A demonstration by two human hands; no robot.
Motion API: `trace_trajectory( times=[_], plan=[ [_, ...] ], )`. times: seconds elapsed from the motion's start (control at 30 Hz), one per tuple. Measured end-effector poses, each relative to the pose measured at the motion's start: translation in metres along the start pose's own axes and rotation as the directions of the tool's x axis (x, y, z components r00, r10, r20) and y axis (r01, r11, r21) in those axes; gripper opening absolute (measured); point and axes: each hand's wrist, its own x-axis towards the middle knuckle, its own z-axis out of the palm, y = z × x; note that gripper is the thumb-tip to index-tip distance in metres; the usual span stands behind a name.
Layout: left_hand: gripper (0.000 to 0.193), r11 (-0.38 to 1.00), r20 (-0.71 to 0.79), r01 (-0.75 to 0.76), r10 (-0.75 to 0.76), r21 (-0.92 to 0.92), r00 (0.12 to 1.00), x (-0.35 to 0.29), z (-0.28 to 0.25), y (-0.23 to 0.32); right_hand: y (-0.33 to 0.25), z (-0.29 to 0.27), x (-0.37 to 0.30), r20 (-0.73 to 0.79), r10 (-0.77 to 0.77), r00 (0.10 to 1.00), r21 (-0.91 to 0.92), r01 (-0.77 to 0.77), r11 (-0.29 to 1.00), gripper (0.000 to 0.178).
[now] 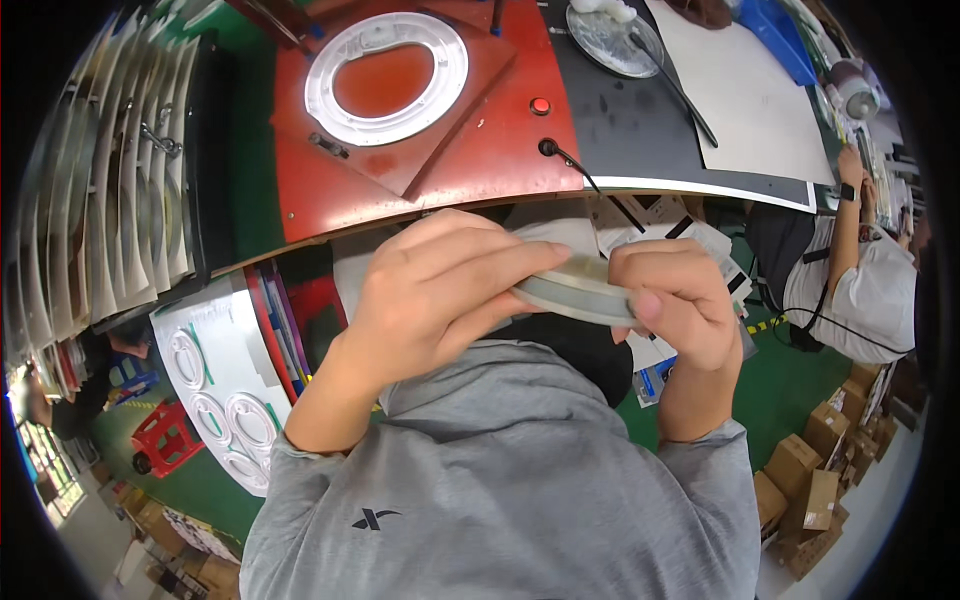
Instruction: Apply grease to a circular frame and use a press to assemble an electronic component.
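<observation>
Between my two hands, just in front of my chest, is a curved grey-white piece (578, 296), seen nearly edge-on, with a pale translucent upper side. It looks like a ring or disc, but its full shape is hidden. My left hand (435, 280) grips its left end, fingers stretched along the top and thumb below. My right hand (682, 300) pinches the right end, fingers curled and thumb on the outer rim. Beyond them, a white oval plastic ring (455, 85) lies on a brown-red board (400, 175) on the red work surface (330, 215).
A red push button (541, 106) and a black knob-ended stick (548, 147) are right of the board. Farther right are a round metal dish (610, 45) and a white sheet (745, 110). Racked panels (150, 150) stand left. A co-worker (870, 270) sits right, near cardboard boxes (805, 475).
</observation>
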Motion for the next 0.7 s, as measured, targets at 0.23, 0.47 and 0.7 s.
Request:
trace_trajectory(
  times=[0.23, 0.47, 0.7],
  plan=[
    [0.041, 0.774, 0.145, 0.379, -0.357, -0.508, 0.923, -0.013, 0.003, -0.006, 0.030, 0.012, -0.002, -0.270, -0.035, 0.962, 0.306, 0.120, 0.944, 0.043],
    [0.042, 0.826, 0.116, 0.368, -0.353, -0.427, 0.928, -0.015, 0.000, -0.005, 0.037, 0.017, 0.000, -0.403, -0.049, 0.914, 0.504, 0.266, 0.822, 0.049],
    [0.036, 0.709, -0.006, 0.393, -0.488, -0.586, 0.873, -0.022, 0.022, 0.000, 0.053, 0.013, 0.019, -0.352, -0.084, 0.932, 0.738, 0.332, 0.587, 0.049]
  ],
)
